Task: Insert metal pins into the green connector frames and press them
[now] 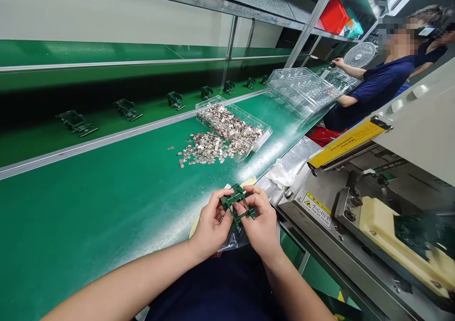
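Green frame (237, 204), a small dark-green plastic part with crossbars and open windows, is held between both hands just above the near edge of the green table (106, 202). It is pinched by the left hand (210, 226) at its left side, thumb on top and fingertips beneath, and by the right hand (261, 224) at its right side in the same way; the fingers of both hands are curled and pressed onto the frame, not spread. Whether a metal clip is already seated in it cannot be told.

For the work in hand, the frame would best be kept level and steady, gripped by its outer bars so that the windows are left free, and light, even pressure would be wanted so that the thin bars are not bent.

The frame is seen tilted slightly, its surface matt, its ribs thin. Under the hands a clear bag (234, 238) is lain on the table. Beyond the frame, well apart, a heap of small metal clips (204, 150) is spread beside a clear tray (232, 124) filled with the same. Similar frames (126, 109) are spaced along the far belt. To the right of the frame a press (373, 217) with a yellow warning label is stood. Farther off, another person's arm (350, 70) is rested by stacked clear trays (302, 89).
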`<state>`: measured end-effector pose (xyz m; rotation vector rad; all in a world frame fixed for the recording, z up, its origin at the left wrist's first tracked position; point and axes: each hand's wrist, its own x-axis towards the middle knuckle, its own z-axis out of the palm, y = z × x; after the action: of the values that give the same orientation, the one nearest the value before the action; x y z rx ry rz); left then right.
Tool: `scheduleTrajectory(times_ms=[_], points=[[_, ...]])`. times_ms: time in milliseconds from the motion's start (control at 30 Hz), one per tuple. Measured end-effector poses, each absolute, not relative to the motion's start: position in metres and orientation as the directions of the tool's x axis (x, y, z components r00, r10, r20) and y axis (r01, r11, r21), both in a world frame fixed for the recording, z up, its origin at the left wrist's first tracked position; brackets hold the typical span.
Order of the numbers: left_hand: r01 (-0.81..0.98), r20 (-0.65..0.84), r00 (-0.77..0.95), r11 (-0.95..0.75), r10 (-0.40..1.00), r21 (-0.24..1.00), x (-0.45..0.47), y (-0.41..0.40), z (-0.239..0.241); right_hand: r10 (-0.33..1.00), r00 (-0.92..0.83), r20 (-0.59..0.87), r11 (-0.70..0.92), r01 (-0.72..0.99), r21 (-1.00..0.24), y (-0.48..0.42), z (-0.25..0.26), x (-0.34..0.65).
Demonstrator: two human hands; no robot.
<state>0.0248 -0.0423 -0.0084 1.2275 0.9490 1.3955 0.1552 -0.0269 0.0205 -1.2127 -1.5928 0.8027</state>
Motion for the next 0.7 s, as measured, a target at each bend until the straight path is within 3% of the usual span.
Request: scheduleTrajectory(times_ms=[100, 200, 367, 433, 533, 633, 700], points=[[-0.173, 0.184, 0.033, -0.175, 0.982, 0.969, 0.026, -0.043, -0.007, 0.991, -0.041, 0.131, 0.134, 0.080, -0.988, -0.026, 0.013, 0.155], [-0.162, 0.163, 0.043, -0.154, 0.986, 0.975, 0.029, -0.045, -0.005, 0.999, -0.025, 0.027, 0.023, -0.152, -0.988, -0.027, 0.010, 0.153], [-0.155, 0.158, 0.046, -0.149, 0.986, 0.977, 0.038, -0.045, 0.002, 0.996, -0.087, 0.010, -0.022, -0.360, -0.933, -0.028, 0.014, 0.165], [-0.147, 0.153, 0.064, -0.142, 0.986, 0.979, 0.042, -0.042, 0.007, 0.986, -0.155, 0.061, 0.008, -0.319, -0.948, -0.028, 0.017, 0.182], [-0.063, 0.114, 0.151, -0.105, 0.982, 0.992, 0.050, -0.035, 0.015, 0.957, -0.216, 0.194, 0.180, -0.080, -0.980, -0.032, 0.023, 0.215], [0.092, 0.053, 0.349, -0.091, 0.936, 0.992, 0.064, -0.029, 0.026, 0.914, -0.258, 0.313, 0.360, 0.164, -0.918, -0.044, 0.037, 0.250], [0.128, 0.016, 0.539, -0.101, 0.842, 0.987, 0.078, -0.022, 0.037, 0.894, -0.248, 0.374, 0.430, 0.236, -0.871, -0.057, 0.049, 0.274]])
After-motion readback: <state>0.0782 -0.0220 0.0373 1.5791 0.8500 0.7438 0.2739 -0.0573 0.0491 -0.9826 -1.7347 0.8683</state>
